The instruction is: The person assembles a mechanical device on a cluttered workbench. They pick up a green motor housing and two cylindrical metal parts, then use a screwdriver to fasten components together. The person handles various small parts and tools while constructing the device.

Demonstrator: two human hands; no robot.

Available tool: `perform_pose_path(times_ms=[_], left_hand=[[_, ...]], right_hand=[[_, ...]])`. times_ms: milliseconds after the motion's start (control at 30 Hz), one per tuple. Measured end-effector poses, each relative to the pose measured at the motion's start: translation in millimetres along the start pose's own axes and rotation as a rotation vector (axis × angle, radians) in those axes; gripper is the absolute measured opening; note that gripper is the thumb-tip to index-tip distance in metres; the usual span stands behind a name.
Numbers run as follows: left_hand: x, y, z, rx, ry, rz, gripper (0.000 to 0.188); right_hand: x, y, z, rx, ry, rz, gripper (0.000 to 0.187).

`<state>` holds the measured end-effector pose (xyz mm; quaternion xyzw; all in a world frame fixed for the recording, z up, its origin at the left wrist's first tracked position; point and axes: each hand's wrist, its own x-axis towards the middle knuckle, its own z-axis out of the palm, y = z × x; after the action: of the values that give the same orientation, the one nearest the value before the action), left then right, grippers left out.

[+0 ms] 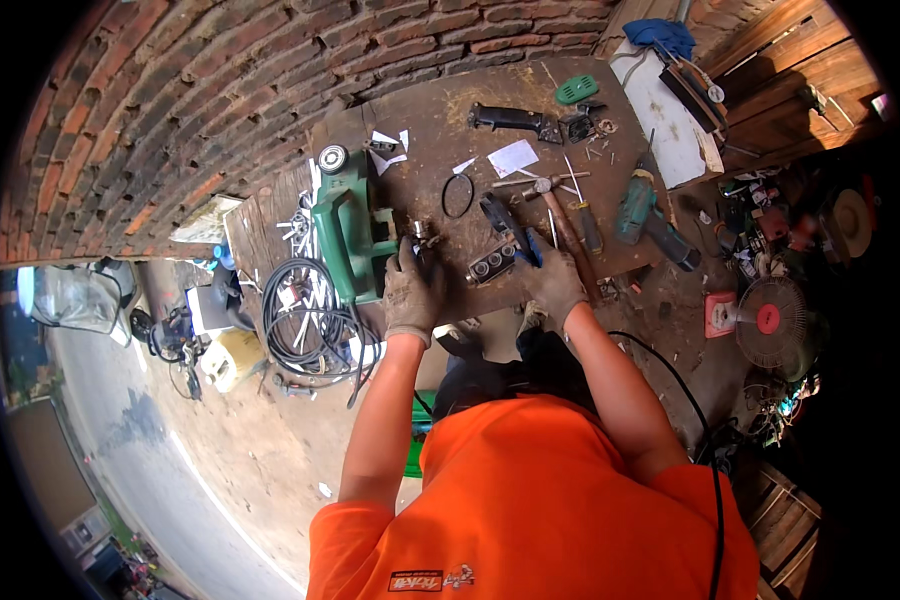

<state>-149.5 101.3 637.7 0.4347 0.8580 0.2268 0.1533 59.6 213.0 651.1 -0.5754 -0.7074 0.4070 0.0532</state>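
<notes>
Left hand (412, 292) fingers clamped on small metal part (422, 236) by green tool (350, 235); right hand (555, 285) fingers together on counter (440, 130), black block (492, 262) at 9 o'clock.

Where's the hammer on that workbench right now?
In the head view, the hammer lies on the bench just beyond the right hand, between the blue-handled tool and the teal drill.

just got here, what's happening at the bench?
A person in an orange shirt, wearing work gloves, is bent over a cluttered workbench. The left hand rests by the green power tool and a small metal part. The right hand is on a blue-handled tool next to a dark metal block. A hammer, screwdriver and teal drill lie nearby.
</notes>
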Motion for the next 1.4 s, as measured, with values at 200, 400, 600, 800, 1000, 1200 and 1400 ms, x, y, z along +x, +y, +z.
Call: perform_pose_path(times_ms=[200, 400, 600, 800, 1000, 1200, 1400], left_hand=[[-19, -1, -15, -0.193, 0.070, 0.134, 0.065], [-25, 59, -78, -1.470, -0.378, -0.117, 0.056], [-29, 83, -120, -1.429, -0.499, 0.033, 0.052], [-37, 89, -121, -1.590, -0.571, -0.096, 0.048], [-42, 113, -136, -1.481, -0.319, -0.135, 0.040], [-54, 100, -113, -1.073, -0.029, 0.399, 0.050], [-66, 88, -140, -1.024, -0.268, 0.558, 0.092]], right_hand=[[-9, 1, -29, 0.776, -0.187, -0.035, 0.046], [-50, -43, -94, 0.847, -0.404, -0.101, 0.040], [-86, -50, -113, 0.803, -0.279, -0.143, 0.035], [-97, -42, -121, 0.448, -0.166, -0.719, 0.033], [-112, -70, -111, 0.919, -0.169, -0.173, 0.034], [-120, -61, -55, 1.534, -0.610, -0.002, 0.047], [-115, -58, -69, 0.781, -0.076, -0.460, 0.064]])
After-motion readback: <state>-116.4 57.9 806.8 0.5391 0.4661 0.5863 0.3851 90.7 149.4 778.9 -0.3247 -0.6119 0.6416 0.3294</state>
